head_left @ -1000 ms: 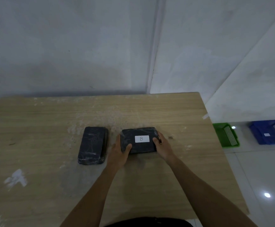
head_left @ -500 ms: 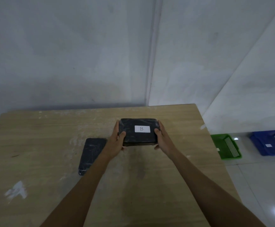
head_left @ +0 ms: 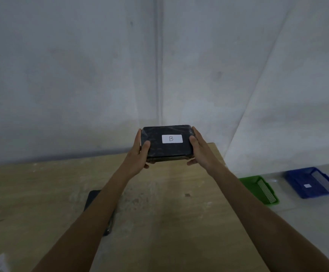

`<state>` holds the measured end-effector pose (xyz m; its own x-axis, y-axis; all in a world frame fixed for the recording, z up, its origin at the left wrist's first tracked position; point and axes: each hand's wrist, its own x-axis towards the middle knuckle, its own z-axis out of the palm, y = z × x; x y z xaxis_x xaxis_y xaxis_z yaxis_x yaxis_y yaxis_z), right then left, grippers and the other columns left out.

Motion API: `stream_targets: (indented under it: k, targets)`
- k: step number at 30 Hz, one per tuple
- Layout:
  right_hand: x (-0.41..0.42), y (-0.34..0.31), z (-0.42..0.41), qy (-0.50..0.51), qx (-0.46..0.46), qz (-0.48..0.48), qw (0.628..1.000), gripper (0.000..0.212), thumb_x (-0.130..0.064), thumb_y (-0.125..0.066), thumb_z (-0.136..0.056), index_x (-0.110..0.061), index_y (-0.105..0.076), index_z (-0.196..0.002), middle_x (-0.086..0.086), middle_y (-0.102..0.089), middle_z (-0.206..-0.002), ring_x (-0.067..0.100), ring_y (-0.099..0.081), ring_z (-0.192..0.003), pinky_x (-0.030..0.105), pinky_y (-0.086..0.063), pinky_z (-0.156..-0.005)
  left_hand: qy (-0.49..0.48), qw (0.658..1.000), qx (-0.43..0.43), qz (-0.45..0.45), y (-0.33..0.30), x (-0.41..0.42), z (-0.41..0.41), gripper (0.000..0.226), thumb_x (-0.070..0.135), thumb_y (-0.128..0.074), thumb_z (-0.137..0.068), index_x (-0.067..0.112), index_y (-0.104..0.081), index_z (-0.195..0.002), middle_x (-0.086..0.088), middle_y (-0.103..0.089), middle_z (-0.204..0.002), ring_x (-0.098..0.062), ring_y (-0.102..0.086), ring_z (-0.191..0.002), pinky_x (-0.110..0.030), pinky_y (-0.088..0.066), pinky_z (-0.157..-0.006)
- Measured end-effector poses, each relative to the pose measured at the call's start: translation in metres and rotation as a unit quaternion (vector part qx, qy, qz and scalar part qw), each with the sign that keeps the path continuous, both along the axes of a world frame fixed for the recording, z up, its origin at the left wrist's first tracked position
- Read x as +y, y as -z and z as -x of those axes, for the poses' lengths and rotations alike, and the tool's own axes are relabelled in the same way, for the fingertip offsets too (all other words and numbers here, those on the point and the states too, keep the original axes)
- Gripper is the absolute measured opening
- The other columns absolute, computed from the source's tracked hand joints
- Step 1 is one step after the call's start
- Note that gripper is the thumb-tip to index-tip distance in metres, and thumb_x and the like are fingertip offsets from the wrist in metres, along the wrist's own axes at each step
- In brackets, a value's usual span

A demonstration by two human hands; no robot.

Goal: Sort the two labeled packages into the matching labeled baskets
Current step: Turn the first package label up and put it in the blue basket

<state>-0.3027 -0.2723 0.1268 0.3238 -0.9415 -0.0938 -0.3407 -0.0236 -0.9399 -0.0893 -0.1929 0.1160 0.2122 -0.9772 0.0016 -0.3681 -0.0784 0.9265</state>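
Holding one black wrapped package (head_left: 166,143) up off the wooden table (head_left: 189,222), we have both hands closed on its short ends: our left hand (head_left: 138,158) clasps the left end with the thumb laid over the top face and the fingers curled underneath, and our right hand (head_left: 199,152) clasps the right end the same way, thumb on top beside the label. That single white label (head_left: 172,139) sits in the middle of the top face, between our two thumbs, and reads B. The package lies flat and level in the grip, clear of the tabletop, raised in front of the pale wall. We count two packages in all: the second package (head_left: 93,201), also black, lies on the table below and to the left of the grip, mostly hidden behind our left forearm, so we cannot tell whether it bears a label. We count two baskets, both on the floor well to the right of and below the grip, past the table's right edge: one green basket (head_left: 252,182) nearer the table and one blue basket (head_left: 305,181) just beyond it. A small white tag shows inside the blue one, but its letter is too small to read.
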Motion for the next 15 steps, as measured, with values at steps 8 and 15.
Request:
stream_targets:
  k: [8, 15]
  targets:
    - [0.004, -0.016, 0.088, 0.056, 0.013, -0.013, 0.998, 0.054, -0.046, -0.029, -0.102, -0.037, -0.016, -0.153, 0.002, -0.041, -0.15, 0.031, -0.06, -0.114, 0.042, -0.062, -0.067, 0.06, 0.998, -0.004, -0.019, -0.019, -0.018, 0.083, 0.061, 0.05, -0.029, -0.097, 0.043, 0.004, -0.148, 0.0, -0.037, -0.151, -0.017, -0.061, -0.105, -0.023, -0.053, -0.06]
    - [0.032, -0.025, 0.185, 0.16, 0.005, -0.007, 0.987, 0.051, -0.043, -0.027, -0.102, -0.038, -0.017, -0.152, 0.005, -0.047, -0.142, 0.029, -0.064, -0.101, 0.037, -0.061, -0.058, 0.169, 0.986, -0.009, -0.004, -0.028, -0.033, 0.172, 0.062, 0.052, -0.028, -0.096, 0.042, 0.004, -0.148, 0.0, -0.042, -0.147, -0.006, -0.061, -0.097, -0.028, -0.056, -0.065]
